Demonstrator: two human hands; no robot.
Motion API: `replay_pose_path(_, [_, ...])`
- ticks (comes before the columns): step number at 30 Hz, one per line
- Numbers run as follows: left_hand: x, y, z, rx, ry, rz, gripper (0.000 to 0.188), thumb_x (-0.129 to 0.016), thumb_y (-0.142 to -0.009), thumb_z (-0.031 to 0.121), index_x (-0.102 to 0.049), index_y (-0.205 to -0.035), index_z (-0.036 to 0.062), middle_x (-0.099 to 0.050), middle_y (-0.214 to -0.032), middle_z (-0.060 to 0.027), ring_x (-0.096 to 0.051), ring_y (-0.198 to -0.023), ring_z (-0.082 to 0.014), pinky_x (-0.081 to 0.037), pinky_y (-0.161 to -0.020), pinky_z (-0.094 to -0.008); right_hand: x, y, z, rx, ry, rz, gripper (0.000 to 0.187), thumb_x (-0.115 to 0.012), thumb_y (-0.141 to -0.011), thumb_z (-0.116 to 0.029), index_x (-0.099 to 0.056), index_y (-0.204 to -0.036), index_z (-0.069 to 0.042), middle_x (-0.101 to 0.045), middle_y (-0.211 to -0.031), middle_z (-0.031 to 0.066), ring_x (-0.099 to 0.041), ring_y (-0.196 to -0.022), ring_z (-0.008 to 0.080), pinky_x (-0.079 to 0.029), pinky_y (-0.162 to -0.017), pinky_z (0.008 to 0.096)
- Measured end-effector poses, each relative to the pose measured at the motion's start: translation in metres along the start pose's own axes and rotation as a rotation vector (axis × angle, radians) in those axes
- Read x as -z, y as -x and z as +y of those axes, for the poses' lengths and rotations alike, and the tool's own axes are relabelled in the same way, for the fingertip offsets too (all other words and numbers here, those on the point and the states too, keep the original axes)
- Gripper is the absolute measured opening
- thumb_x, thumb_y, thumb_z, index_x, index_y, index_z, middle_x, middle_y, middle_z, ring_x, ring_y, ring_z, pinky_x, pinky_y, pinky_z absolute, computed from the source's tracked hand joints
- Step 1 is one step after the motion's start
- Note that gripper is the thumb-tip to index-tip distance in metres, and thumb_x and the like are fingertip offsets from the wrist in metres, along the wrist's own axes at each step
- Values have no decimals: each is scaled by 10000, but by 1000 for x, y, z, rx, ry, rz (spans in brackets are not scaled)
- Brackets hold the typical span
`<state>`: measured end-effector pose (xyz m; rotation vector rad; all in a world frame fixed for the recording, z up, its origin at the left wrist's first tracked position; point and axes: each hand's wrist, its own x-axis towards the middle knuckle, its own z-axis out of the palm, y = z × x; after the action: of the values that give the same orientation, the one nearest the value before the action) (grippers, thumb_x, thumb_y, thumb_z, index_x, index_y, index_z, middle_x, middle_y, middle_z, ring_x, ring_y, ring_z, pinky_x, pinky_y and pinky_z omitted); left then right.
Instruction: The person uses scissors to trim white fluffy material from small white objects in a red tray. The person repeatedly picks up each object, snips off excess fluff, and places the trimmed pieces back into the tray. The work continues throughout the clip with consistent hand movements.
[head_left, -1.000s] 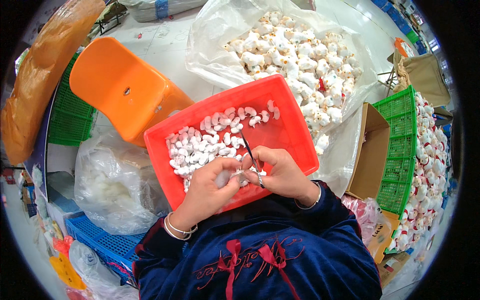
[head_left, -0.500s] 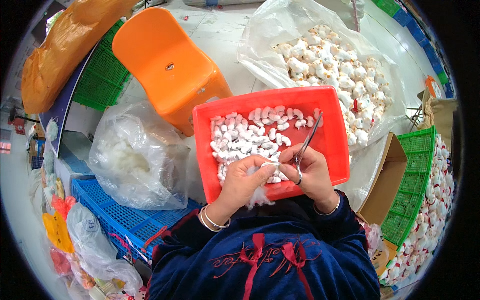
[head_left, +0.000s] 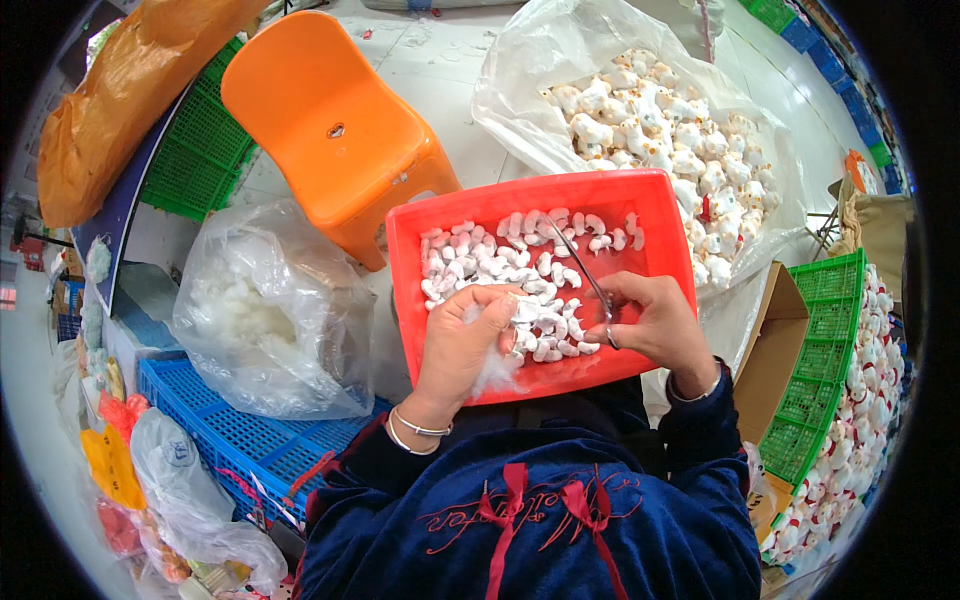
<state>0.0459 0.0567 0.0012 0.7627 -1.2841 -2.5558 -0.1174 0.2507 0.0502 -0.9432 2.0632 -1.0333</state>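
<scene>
A red plastic tray [head_left: 668,210] lies before me, holding many small curved white plush pieces [head_left: 480,270]. At its near left, my left hand [head_left: 452,345] pinches a tuft of white stuffing [head_left: 495,374]. Whether a plush piece is also between those fingers is hidden. My right hand [head_left: 655,322], over the tray's near right part, is closed round the ring handles of slim metal forceps [head_left: 583,268]. Their long tips point up and left over the pieces, apart from my left hand.
An orange chair [head_left: 330,130] stands beyond the tray. To the left are a clear bag of stuffing [head_left: 245,320] and a blue crate [head_left: 250,440]. A large bag of white plush parts [head_left: 650,120] lies far right. A cardboard box [head_left: 775,345] and green crate [head_left: 825,350] flank my right.
My hands have moved apart: the left drew back left with the stuffing, the right shifted right. The forceps swung from pointing up-right to pointing up-left.
</scene>
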Motion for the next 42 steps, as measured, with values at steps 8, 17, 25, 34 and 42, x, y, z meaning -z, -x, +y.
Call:
replay_pose_path(8, [9,-3,3,-90,-26,-46,115,-658,-1012,106,-657,-994,-7,-730,-960,-117,-731,-894,-160,-584,-772,-272,12,10,-6,302,483,-54,377,-841,-705,-161,-733,-1050,-51,-658,-887,90,-618,-873,296,-507,-783,407])
replay_pose_path(17, [8,-3,4,-64,-82,-93,117,-676,-999,95,-683,-1024,-19,-742,-951,-99,-719,-861,-148,-566,-807,-274,10,8,-3,249,467,-107,497,-856,-684,-169,-679,-1134,-53,-636,-1011,106,-582,-991,316,-482,-873,421])
replay_pose_path(25, [7,-3,6,-100,-192,-91,140,-667,-1003,101,-691,-1056,-26,-741,-901,-89,-695,-832,-127,-548,-780,-260,4,8,-10,241,541,-8,589,-875,-691,-214,-639,-1213,-79,-617,-1122,104,-559,-1116,317,-446,-941,445])
replay_pose_path(34, [13,-6,11,-138,-200,-33,187,-657,-1014,118,-700,-1098,-44,-725,-922,-78,-692,-835,-126,-549,-785,-263,17,13,-1,213,429,-154,346,-836,-755,-248,-724,-1015,-50,-662,-857,92,-640,-854,303,-483,-768,410])
replay_pose_path(42, [11,-7,8,-153,-188,-86,195,-653,-1018,138,-708,-1105,-29,-715,-897,-53,-662,-820,-106,-524,-776,-251,13,10,3,258,435,-113,344,-839,-763,-252,-721,-1004,-37,-655,-841,102,-637,-850,305,-484,-735,415])
